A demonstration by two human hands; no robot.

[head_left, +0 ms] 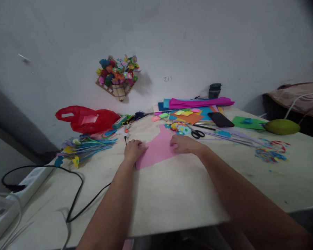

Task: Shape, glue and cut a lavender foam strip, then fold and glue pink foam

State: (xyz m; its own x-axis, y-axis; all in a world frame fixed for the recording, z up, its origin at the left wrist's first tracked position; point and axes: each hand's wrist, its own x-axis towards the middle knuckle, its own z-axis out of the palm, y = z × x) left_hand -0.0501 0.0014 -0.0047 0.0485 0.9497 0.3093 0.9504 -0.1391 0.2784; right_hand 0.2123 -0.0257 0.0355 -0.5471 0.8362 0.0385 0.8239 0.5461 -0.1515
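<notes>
A pink sheet [156, 152] with a curved cut-out in its upper left edge lies on the table between my hands. My left hand [134, 150] is closed at its left side, fingers curled onto the edge. At the right edge, my right hand [184, 144] has its fingers bent and pinched together on the sheet. Black-handled scissors [198, 134] rest just beyond my right hand, near a cluster of colourful cut-out flowers [181, 128]. The fingertips of both hands are partly hidden.
A red plastic bag [88, 119] and paper-flower stems [94, 147] lie on the left, near a black cable [79, 187]. Coloured sheets [198, 103], a phone [221, 119], a yellow-green fruit-like object [282, 126] and paper scraps [271, 154] are towards the back and right.
</notes>
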